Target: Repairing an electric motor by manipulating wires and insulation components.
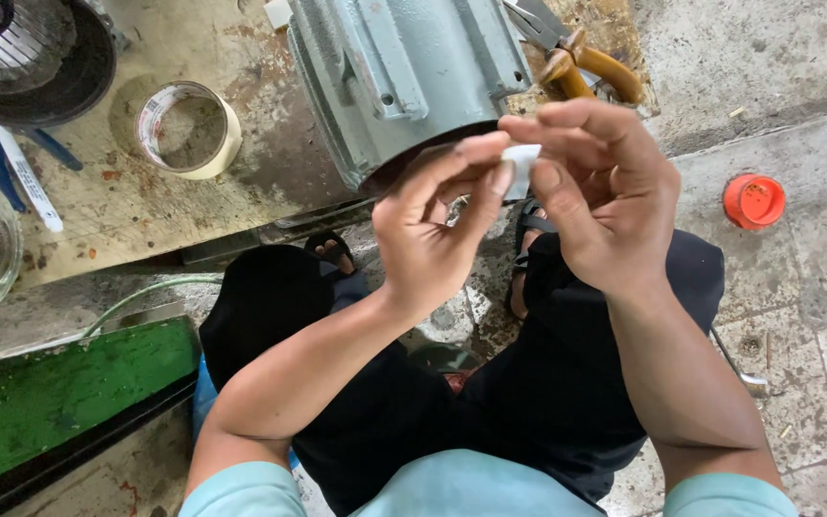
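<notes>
White paper scrap [523, 165], pinched between our left hand [430, 230] and right hand [605, 196] fingertips in front of the grey motor housing [404, 77], looks light, thin and floppy, so we'd judge edge grips safest.

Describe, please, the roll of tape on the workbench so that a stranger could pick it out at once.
Start at the big grey-green motor housing on the stained workbench. Left of it lies the roll of tape, flat on its side. It is the only pale, hollow ring there, unlike the blue-handled tool farther left.
</notes>
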